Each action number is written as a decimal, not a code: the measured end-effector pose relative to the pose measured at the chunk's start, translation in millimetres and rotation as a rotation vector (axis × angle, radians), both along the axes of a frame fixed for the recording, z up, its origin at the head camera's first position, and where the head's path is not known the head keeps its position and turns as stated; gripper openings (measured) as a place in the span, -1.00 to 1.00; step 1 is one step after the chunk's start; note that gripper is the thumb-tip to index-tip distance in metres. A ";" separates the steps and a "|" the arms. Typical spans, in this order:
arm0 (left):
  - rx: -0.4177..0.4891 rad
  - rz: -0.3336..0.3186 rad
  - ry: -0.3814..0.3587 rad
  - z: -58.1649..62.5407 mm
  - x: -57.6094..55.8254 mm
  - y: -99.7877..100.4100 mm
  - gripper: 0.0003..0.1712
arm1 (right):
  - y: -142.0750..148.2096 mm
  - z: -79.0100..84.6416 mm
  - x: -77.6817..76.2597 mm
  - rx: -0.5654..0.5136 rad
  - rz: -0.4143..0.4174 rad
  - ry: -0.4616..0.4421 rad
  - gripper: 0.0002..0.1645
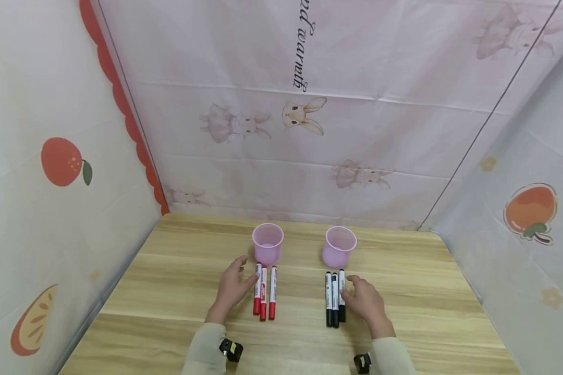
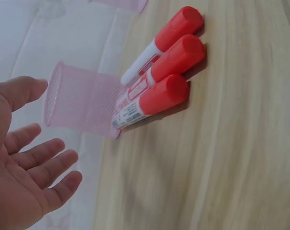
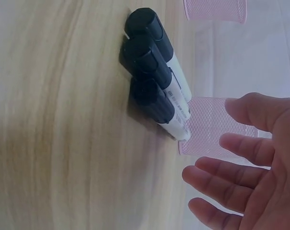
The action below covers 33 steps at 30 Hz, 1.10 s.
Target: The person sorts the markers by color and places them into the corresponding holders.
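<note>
Three red-capped markers [image 1: 264, 292] lie side by side on the table, caps toward me. Just left of them hovers my left hand [image 1: 233, 287], fingers spread and relaxed, holding nothing; its palm [image 2: 20, 182] faces the markers in the left wrist view. Three black-capped markers [image 1: 335, 299] lie close together to the right. Beside the rightmost one is my right hand [image 1: 367, 301], fingers loosely bent and the grasp empty, as the right wrist view shows. Behind the red markers stands a pink mesh cup [image 1: 268, 255]; a second pink mesh cup [image 1: 336, 257] is behind the black ones.
The wooden table [image 1: 169, 291] reaches back to a printed cloth wall [image 1: 262, 177] with rabbits. Cloth walls with fruit prints rise on the left and right. Each sleeved wrist wears a small black device [image 1: 231, 350].
</note>
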<state>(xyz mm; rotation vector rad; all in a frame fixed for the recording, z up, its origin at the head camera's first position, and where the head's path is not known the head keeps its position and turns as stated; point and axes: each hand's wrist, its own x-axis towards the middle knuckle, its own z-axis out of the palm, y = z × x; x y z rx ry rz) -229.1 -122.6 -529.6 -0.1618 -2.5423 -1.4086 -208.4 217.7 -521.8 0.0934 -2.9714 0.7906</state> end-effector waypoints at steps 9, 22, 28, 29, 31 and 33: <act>0.282 0.049 -0.174 6.1 -11.3 0.4 -0.19 | 1.3 -7.5 -5.2 -0.134 -0.055 -0.065 -0.50; 0.314 0.052 -0.167 6.0 -31.1 -4.1 -0.05 | -0.3 -12.0 -11.0 -0.211 -0.113 -0.094 -0.54; 0.311 0.017 -0.182 3.1 -40.5 -3.3 -0.04 | -1.3 -11.4 -12.7 -0.223 -0.142 -0.126 -0.53; 0.308 0.009 -0.190 1.7 -41.5 -2.8 -0.05 | -1.3 -11.5 -12.8 -0.224 -0.146 -0.130 -0.53; 0.308 0.002 -0.206 -1.1 -43.9 -1.8 -0.07 | -1.4 -11.5 -13.3 -0.227 -0.151 -0.139 -0.53; 0.315 0.003 -0.215 -3.3 -46.2 -1.0 -0.10 | -1.6 -11.7 -14.2 -0.228 -0.157 -0.147 -0.53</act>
